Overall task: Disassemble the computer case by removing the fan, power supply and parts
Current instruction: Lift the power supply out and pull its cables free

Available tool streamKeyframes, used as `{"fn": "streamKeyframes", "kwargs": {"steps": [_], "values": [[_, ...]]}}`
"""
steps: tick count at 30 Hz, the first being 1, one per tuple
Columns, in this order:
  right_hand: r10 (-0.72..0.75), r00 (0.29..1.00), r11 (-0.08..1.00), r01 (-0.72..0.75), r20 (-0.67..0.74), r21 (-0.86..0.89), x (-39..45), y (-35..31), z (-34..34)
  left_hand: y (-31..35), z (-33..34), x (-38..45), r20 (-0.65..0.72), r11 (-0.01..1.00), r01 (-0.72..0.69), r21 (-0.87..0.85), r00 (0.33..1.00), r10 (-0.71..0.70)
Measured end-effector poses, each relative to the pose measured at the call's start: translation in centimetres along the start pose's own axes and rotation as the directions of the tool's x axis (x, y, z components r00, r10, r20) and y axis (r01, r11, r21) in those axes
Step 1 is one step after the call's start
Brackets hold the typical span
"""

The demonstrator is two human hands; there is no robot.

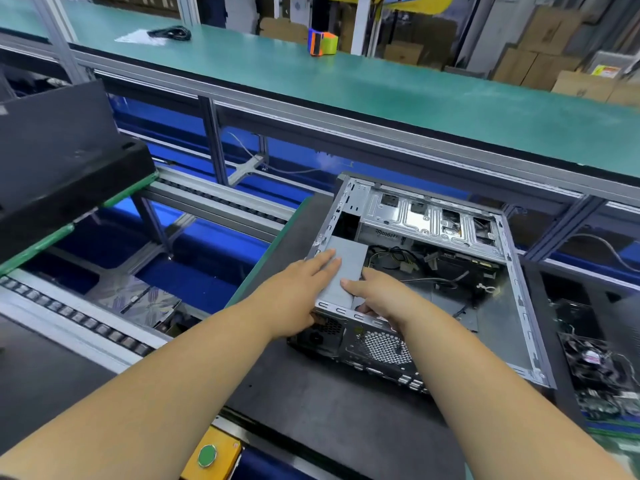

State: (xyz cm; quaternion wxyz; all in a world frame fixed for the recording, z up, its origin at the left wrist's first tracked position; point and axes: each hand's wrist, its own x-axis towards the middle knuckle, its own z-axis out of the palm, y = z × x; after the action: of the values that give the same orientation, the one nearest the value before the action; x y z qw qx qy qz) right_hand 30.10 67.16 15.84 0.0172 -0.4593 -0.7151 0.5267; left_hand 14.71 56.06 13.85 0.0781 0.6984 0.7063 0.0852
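Observation:
An open metal computer case (519,306) lies on its side on a dark work pallet (311,403). A grey power supply (346,261) sits in the case's near left corner. My left hand (298,292) lies flat on its top and left side, fingers spread. My right hand (377,296) grips its right edge, thumb on top and fingers reaching down inside the case. Loose cables (415,261) lie in the case beside it. A silver drive cage (433,220) spans the far side.
Removed black parts and boards (595,368) lie to the right of the case. A black case (62,161) stands on a pallet at the left. A roller conveyor (76,317) runs past. A green bench (346,81) crosses behind. A yellow box with a green button (207,455) is near me.

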Motion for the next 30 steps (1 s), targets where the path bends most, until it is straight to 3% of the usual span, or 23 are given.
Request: {"fn": "streamKeyframes", "kwargs": {"steps": [7,13,16,20,22,26,30], "values": [[-0.044,0.997,0.992,0.051,-0.063,0.115,0.2,-0.1,-0.1,0.6,1.3,0.0,-0.125,0.998,0.065,-0.024,0.990,-0.068],[-0.045,0.998,0.992,0.051,-0.052,0.120,0.0,-0.2,0.0,0.5,1.1,0.0,-0.129,0.998,0.052,-0.024,0.990,-0.055],[-0.020,0.998,0.996,0.025,-0.056,0.090,0.1,-0.2,0.0,0.3,0.2,-0.3,-0.051,0.998,0.014,-0.055,0.999,-0.017],[0.066,0.996,0.994,-0.060,-0.058,0.097,0.5,-0.1,-0.4,-0.2,-2.0,-0.7,0.142,0.976,0.024,-0.218,0.990,0.008],[0.087,0.995,0.988,-0.080,-0.051,0.129,0.7,0.1,-0.6,-0.2,-3.0,-0.8,0.163,0.949,0.051,-0.310,0.987,0.001],[0.069,0.994,0.991,-0.057,-0.088,0.122,0.9,-0.4,-1.3,0.2,-3.5,-0.3,0.024,0.862,0.146,-0.486,0.988,-0.154],[0.066,0.996,0.998,-0.065,-0.052,0.028,1.3,-1.1,-2.3,0.9,-3.3,1.4,0.006,0.823,0.285,-0.492,0.946,-0.324]]}}
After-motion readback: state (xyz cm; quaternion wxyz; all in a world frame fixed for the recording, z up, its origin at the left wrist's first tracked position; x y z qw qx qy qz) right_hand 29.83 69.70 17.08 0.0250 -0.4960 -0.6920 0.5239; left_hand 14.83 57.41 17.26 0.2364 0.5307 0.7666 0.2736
